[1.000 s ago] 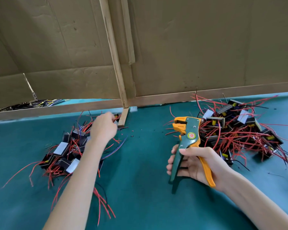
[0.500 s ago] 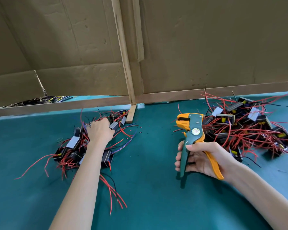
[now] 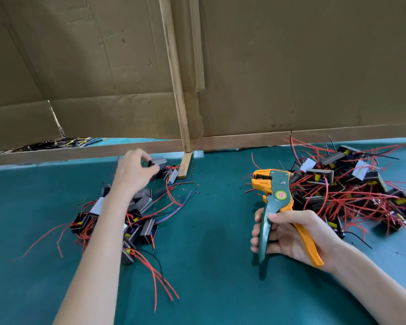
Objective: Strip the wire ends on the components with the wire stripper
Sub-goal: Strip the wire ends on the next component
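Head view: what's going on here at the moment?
A person works at a green table. The right hand grips the wire stripper, held upright with no wire visibly in its head. The left hand reaches to the far end of the left pile and pinches one component. A larger right pile of red-wired components lies behind the stripper.

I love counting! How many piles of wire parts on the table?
2: left pile under the left hand, right pile behind the wire stripper. Others may hide behind cardboard.
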### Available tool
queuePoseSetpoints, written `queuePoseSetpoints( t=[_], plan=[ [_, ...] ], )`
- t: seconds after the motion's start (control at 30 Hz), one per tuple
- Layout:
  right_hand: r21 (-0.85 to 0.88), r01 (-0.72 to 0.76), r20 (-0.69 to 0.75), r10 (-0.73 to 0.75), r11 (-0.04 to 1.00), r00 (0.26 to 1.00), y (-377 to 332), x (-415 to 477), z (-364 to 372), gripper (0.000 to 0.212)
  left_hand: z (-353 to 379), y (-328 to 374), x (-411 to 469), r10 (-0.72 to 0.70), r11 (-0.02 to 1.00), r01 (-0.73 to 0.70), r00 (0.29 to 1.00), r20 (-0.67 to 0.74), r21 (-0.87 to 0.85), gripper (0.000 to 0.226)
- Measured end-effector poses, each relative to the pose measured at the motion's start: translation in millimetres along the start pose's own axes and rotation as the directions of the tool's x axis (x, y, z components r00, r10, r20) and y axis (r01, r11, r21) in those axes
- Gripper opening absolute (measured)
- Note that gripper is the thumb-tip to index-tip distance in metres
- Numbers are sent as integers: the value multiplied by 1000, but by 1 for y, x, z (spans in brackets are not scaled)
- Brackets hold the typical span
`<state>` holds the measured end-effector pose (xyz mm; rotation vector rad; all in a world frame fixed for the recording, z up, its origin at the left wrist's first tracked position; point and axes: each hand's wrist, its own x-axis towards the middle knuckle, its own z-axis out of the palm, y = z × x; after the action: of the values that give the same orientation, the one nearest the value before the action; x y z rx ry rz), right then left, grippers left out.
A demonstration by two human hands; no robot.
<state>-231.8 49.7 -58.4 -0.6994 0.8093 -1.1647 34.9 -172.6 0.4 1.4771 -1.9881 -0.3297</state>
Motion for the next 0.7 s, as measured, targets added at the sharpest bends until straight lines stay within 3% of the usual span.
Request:
queuePoseSetpoints(
  t=[0.17,0.33,0.47,0.57,0.63,0.7],
  plan=[
    [43,25,-4,-25,999,1000,0,-5,0,34,-28,50,-12,254,895,-244,967,-23,-373,21],
    [84,54,-19,-53,995,998,0,-7,-2,38,-12,82,-27,373,780,-286,927,45,-557,27],
    [90,75,-10,-74,993,997,3,-9,-6,34,21,85,-36,442,874,-314,830,339,-371,32],
    [79,82,-8,-81,993,997,4,-8,-6,39,44,78,-40,366,917,-386,711,600,-101,27],
    [75,86,-12,-86,993,996,4,-9,-6,40,49,73,-40,282,925,-381,682,674,-2,29],
    [79,89,-21,-88,993,996,3,-10,-7,40,47,71,-38,262,941,-337,697,667,-17,37]
  ],
)
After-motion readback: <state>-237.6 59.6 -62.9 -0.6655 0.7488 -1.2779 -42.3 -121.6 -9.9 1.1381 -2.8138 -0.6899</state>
